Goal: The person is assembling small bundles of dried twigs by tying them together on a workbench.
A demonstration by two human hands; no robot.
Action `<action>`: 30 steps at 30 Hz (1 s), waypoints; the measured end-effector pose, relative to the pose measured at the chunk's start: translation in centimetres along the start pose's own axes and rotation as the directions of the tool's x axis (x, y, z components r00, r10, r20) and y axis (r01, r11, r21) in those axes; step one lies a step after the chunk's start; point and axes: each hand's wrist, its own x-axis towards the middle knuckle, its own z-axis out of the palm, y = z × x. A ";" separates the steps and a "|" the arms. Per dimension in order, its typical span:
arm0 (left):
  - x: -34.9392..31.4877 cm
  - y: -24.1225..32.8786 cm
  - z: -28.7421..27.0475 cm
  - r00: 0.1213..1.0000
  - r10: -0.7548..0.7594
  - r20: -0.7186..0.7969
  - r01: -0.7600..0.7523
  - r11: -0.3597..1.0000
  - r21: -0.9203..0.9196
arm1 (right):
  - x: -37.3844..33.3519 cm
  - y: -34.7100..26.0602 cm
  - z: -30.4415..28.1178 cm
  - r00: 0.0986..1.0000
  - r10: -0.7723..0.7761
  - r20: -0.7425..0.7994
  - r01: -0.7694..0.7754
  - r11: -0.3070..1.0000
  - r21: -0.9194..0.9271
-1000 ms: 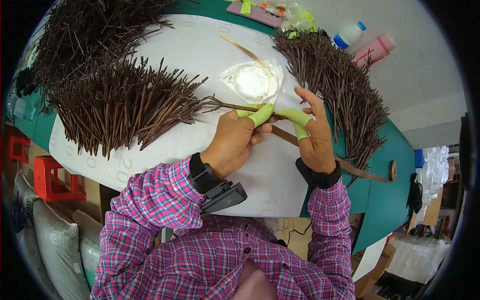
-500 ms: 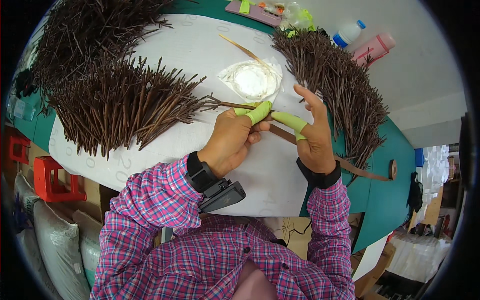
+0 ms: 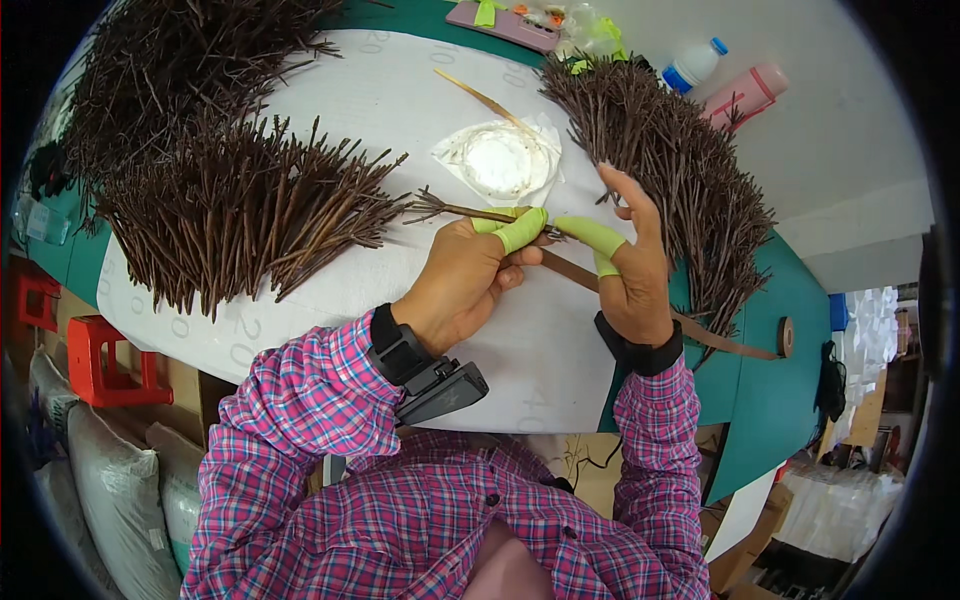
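Observation:
A thin brown twig (image 3: 460, 210) with a forked tip on its left is pinched in my left hand (image 3: 450, 275), between fingers wrapped in light green tape. My right hand (image 3: 638, 280) meets the twig's dark end with a green-wrapped fingertip; another finger is raised. Partly hidden fingers make the exact grip hard to see. A flat brown tape strip (image 3: 568, 268) runs from beside my left fingertips, past my right hand, to a tape roll (image 3: 785, 338). Beyond my hands, a white dish (image 3: 498, 165) rests on crumpled white material, with a pale pointed stick (image 3: 475, 95) near it.
Brown twig bundles lie at the left (image 3: 240, 215), far left (image 3: 180, 90) and right (image 3: 670, 160). A blue-capped bottle (image 3: 695, 65) and a pink bottle (image 3: 748, 95) stand at the far right. Red stools (image 3: 112, 360) and grey sacks (image 3: 115, 470) are on the floor.
My right hand has shifted slightly to the right, and the twig's dark end now shows between my fingertips. My left hand has stayed nearly in place on the twig.

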 end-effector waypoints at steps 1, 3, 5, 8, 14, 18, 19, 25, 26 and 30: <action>0.0 0.0 0.0 1.000 0.006 0.005 -0.006 1.000 0.015 | 0.0 0.0 0.0 1.000 -0.003 0.010 0.003 1.000 -0.002; 0.0 0.0 0.1 1.000 0.012 0.009 -0.013 0.999 0.031 | -0.1 0.0 0.1 1.000 -0.006 0.020 0.006 1.000 -0.004; -0.1 0.0 0.2 1.000 0.012 0.026 -0.013 0.999 0.034 | -0.1 0.0 0.2 0.999 0.038 -0.008 -0.037 0.996 0.082; -0.1 -0.1 0.2 0.999 0.014 0.036 -0.016 0.999 0.034 | -0.2 0.4 0.0 0.999 0.051 -0.013 -0.049 0.992 0.116; -0.3 0.3 0.4 0.998 0.005 0.065 -0.005 1.000 -0.001 | -0.2 -0.1 0.0 0.996 0.054 -0.074 -0.040 0.984 0.175; -0.2 0.3 0.2 0.995 -0.035 0.089 0.035 0.999 -0.002 | 0.0 -0.5 0.3 0.993 0.017 -0.121 -0.005 0.995 0.101; -0.2 0.3 0.2 0.995 -0.035 0.090 0.036 0.999 -0.002 | 0.0 -0.6 0.3 0.993 0.018 -0.120 -0.005 0.995 0.101; 0.0 0.2 -0.1 0.994 -0.043 0.102 0.047 0.998 -0.039 | 0.1 -0.9 0.4 0.993 -0.026 -0.117 0.031 0.999 0.042; 0.0 0.2 -0.2 0.994 -0.043 0.105 0.049 0.998 -0.049 | 0.1 -1.0 0.4 0.992 -0.021 -0.123 0.027 0.999 0.046; -0.2 0.2 0.4 0.996 -0.046 0.072 0.044 0.999 0.027 | 0.1 -0.9 0.4 0.992 -0.058 -0.113 0.061 0.998 0.028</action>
